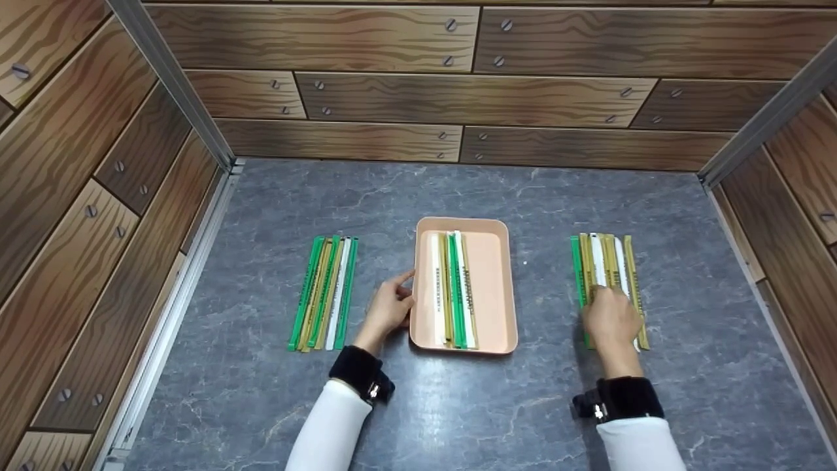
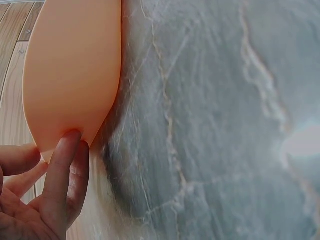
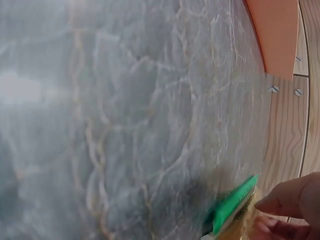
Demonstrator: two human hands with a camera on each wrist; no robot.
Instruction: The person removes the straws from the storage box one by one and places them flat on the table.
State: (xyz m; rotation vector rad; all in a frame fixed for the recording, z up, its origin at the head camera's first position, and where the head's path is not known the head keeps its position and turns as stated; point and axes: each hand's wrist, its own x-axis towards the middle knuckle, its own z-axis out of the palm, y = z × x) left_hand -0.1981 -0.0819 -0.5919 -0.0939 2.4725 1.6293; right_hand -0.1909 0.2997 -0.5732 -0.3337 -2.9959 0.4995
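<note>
A peach-coloured tray [image 1: 494, 288] lies in the middle, with several long stick packets [image 1: 453, 288] in white, gold and green side by side in its left half. My left hand [image 1: 388, 305] grips the tray's left wall; in the left wrist view its fingertips [image 2: 67, 142] press on the outside of the tray [image 2: 75, 70]. At the right, my right hand [image 1: 613, 317] is over another row of stick packets [image 1: 596, 252], covering their middle. Its thumb and fingers [image 3: 282, 200] pinch at a gold packet [image 3: 246, 217] beside a green packet [image 3: 232, 205].
Left of the tray lies a third row of green, gold and white stick packets [image 1: 324, 294]. The grey marbled surface [image 1: 366, 190] is bounded by wood-patterned walls [image 1: 392, 98] at the back and both sides. A tiny white speck [image 1: 525, 262] lies right of the tray.
</note>
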